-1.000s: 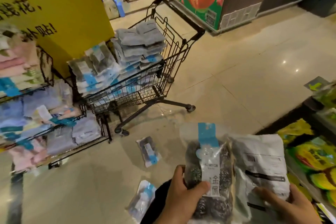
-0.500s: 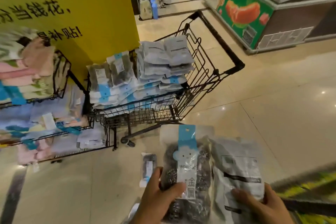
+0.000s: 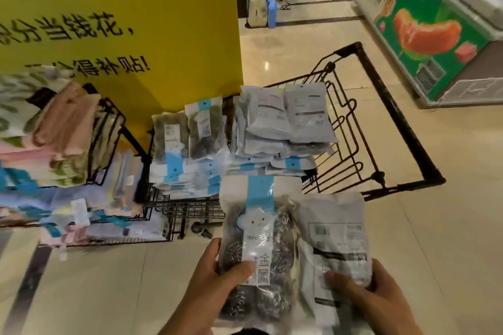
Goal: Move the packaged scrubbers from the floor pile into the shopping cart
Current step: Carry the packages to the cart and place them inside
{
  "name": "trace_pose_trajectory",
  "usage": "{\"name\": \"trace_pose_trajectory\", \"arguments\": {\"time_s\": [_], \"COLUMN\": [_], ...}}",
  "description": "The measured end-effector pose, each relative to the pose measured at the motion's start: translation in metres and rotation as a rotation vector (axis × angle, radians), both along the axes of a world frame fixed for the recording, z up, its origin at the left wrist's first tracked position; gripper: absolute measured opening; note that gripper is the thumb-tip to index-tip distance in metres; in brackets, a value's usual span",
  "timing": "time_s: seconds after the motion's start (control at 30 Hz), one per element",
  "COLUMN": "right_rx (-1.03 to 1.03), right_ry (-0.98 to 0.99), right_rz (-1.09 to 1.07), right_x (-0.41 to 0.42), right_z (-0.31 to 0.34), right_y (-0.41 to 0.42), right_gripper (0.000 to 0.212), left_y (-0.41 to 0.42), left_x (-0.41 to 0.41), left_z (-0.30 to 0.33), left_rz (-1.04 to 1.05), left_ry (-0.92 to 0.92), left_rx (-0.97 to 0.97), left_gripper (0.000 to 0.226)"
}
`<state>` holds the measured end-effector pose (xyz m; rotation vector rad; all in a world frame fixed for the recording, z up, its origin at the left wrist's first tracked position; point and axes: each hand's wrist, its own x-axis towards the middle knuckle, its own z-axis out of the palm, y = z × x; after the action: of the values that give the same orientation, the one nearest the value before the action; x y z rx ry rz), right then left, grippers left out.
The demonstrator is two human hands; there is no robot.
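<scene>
1. Left of the scene: wire rack [image 3: 109, 144] stacked with folded cloths [image 3: 62, 128], before a yellow sign [image 3: 136, 22].
2. Left hand [image 3: 217, 280] gripping a front-facing scrubber pack [image 3: 257, 247], thumb across its label, fingers behind; long axis running away from the body, blue header end toward the shopping cart [image 3: 381, 144].
3. Right hand [image 3: 362, 294] gripping a back-facing scrubber pack [image 3: 337, 236] just beside the first, thumb on top, same lengthwise direction.
4. Beyond both: cart holding piled scrubber packs [image 3: 272, 128] lying flat.
</scene>
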<state>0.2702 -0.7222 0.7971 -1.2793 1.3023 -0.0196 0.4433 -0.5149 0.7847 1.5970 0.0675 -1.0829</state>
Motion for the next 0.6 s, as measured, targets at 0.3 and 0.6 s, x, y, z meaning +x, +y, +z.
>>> {"name": "trace_pose_trajectory", "arguments": {"time_s": [0.3,0.6], "right_rx": [0.05,0.157], "right_ry": [-0.052,-0.231], "right_rz": [0.269,0.43], "right_x": [0.122,0.248], "right_z": [-0.016,-0.024], "right_y": [-0.07,-0.084], "right_gripper": [0.058,0.041], "left_y": [-0.038,-0.031], "left_x": [0.076,0.152], "left_z": [0.001,0.015], "left_rz": [0.295,0.497], "left_ry": [-0.093,-0.164], "left_rx": [0.014,0.07], "left_gripper": [0.062,0.059]}}
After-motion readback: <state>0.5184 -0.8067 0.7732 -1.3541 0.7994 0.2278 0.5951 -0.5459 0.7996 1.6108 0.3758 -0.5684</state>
